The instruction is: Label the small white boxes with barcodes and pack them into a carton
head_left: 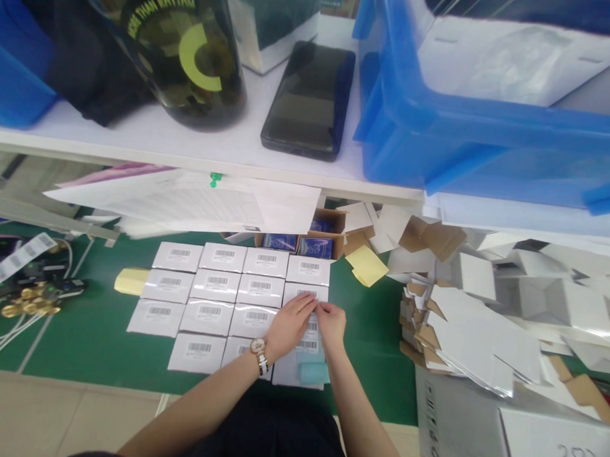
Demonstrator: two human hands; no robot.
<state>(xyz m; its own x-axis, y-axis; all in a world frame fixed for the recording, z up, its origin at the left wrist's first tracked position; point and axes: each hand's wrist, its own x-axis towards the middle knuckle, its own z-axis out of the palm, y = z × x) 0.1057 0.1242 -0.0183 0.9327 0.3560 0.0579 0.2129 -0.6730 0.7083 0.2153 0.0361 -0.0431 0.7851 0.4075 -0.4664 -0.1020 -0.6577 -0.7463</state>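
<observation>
Rows of small white boxes with barcode labels lie side by side on a green work mat. My left hand, with a watch on its wrist, rests with straight fingers on a box in the right column. Beside it, my right hand is closed in a pinch, its fingertips meeting the left ones. Whatever lies between those fingertips is too small to make out. A translucent light blue-green strip lies over the lower boxes of that column, partly under my right hand.
Above the mat runs a white shelf with a phone, a dark bottle and a blue bin. Flattened white cartons pile up at right. Yellow paper, open brown boxes and cables lie around.
</observation>
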